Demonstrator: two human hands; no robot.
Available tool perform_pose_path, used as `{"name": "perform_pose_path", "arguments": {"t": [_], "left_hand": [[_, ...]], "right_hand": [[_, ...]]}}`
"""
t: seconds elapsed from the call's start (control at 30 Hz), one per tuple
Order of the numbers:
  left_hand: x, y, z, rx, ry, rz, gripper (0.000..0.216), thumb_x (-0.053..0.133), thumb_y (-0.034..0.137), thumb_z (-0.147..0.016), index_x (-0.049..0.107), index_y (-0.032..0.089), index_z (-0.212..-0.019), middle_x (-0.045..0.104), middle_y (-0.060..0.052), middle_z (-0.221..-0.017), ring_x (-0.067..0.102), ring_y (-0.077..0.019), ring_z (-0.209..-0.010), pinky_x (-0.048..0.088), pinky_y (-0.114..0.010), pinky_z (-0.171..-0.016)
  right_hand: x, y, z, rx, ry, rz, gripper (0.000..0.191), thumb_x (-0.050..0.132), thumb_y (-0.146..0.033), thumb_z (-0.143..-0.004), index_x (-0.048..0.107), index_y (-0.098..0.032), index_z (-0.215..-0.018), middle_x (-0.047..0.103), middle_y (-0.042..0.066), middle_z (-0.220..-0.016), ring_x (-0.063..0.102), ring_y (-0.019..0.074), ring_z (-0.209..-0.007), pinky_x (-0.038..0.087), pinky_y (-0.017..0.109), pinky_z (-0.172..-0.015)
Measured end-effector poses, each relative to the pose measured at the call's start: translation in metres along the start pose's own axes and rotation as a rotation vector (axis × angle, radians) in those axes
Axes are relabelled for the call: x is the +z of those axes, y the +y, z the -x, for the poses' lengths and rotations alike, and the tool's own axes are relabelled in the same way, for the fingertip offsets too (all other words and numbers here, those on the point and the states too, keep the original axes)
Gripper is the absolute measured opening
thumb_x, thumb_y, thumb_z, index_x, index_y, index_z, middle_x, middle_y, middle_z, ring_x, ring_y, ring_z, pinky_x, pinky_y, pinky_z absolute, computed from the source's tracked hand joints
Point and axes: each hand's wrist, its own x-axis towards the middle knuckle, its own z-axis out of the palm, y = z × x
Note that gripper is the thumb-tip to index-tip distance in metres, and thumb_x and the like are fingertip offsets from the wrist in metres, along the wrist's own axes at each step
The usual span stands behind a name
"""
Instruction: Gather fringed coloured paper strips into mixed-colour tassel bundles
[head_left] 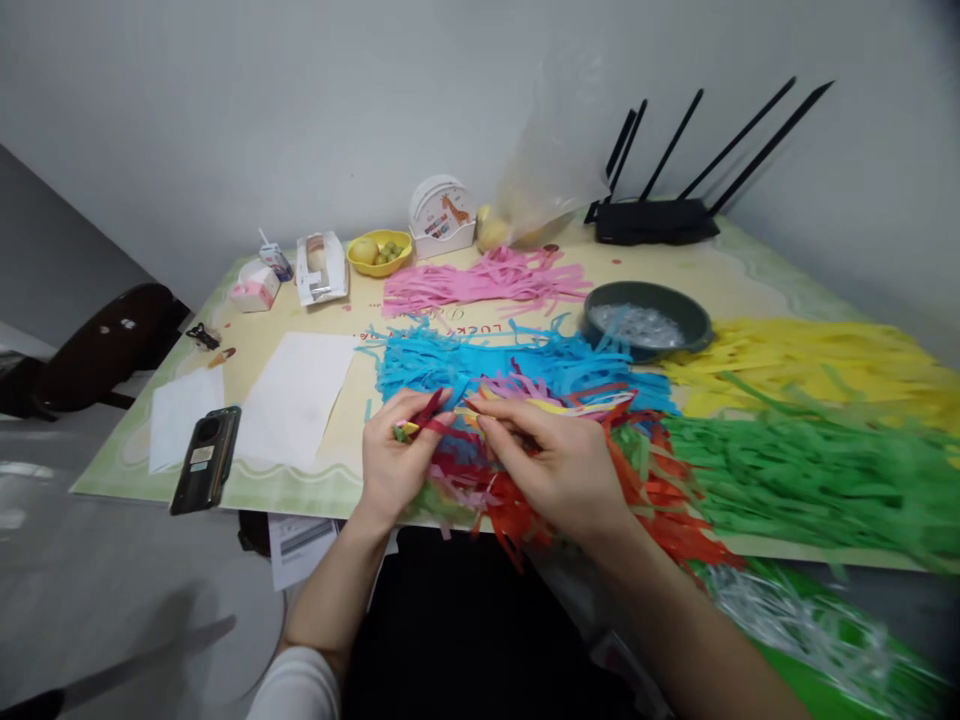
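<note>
My left hand (396, 450) is closed on thin colored paper strips, with dark red, yellow and green ends poking out by the thumb. Close beside it on the right, my right hand (551, 460) pinches more strips, among them yellow, white and red ones. Beneath and behind both hands lie red paper strips (675, 500) at the table's front edge and a pile of blue paper strips (427, 362). Green paper strips (795, 480) spread to the right, with yellow paper strips (825, 365) behind them. Pink paper strips (480, 283) lie farther back.
A dark bowl (701, 325) holds clear plastic bits. At the back stand a black router (656, 222), a plastic bag (555, 150), a giraffe-print holder (442, 215) and a yellow fruit bowl (405, 243). White paper (296, 395) and a phone (206, 460) lie left; the phone overhangs the edge.
</note>
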Motion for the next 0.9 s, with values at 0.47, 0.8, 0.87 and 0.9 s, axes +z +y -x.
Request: {"name": "perform_pose_path", "arguments": {"t": [0.47, 0.8, 0.87, 0.9], "left_hand": [[-0.003, -0.003, 0.0, 0.301, -0.314, -0.351, 0.024, 0.058, 0.008, -0.086, 0.071, 0.02, -0.101, 0.073, -0.006, -0.092, 0.065, -0.0186, -0.089, 0.049, -0.03, -0.08], [0.002, -0.017, -0.002, 0.144, -0.355, -0.484, 0.017, 0.055, 0.007, -0.08, 0.065, 0.02, -0.085, 0.07, -0.004, -0.086, 0.062, -0.019, -0.084, 0.046, -0.03, -0.078], [-0.002, -0.025, -0.006, 0.08, -0.326, -0.473, 0.014, 0.058, 0.009, -0.079, 0.065, 0.02, -0.084, 0.07, -0.004, -0.087, 0.062, -0.019, -0.083, 0.046, -0.029, -0.077], [-0.004, -0.029, -0.008, 0.044, -0.303, -0.47, 0.012, 0.059, 0.011, -0.08, 0.065, 0.02, -0.083, 0.07, -0.004, -0.086, 0.062, -0.0189, -0.082, 0.045, -0.029, -0.076]], "right_hand": [[-0.003, 0.032, -0.021, 0.473, -0.368, -0.628, 0.035, 0.073, -0.044, -0.072, 0.066, -0.016, -0.091, 0.061, -0.003, -0.056, 0.057, 0.0111, -0.043, 0.052, 0.024, -0.042], [-0.011, 0.039, -0.034, 0.395, -0.046, -0.718, 0.035, 0.075, -0.05, -0.071, 0.061, -0.02, -0.082, 0.066, -0.001, -0.064, 0.039, 0.0045, -0.034, 0.025, 0.018, -0.029], [-0.033, 0.042, -0.038, 0.343, 0.023, -0.714, 0.036, 0.073, -0.053, -0.073, 0.06, -0.021, -0.085, 0.07, 0.002, -0.074, 0.041, 0.0053, -0.037, 0.026, 0.019, -0.029], [-0.048, 0.044, -0.04, 0.319, 0.012, -0.683, 0.036, 0.073, -0.053, -0.074, 0.061, -0.021, -0.087, 0.07, 0.003, -0.075, 0.043, 0.0063, -0.038, 0.028, 0.019, -0.03]]}}
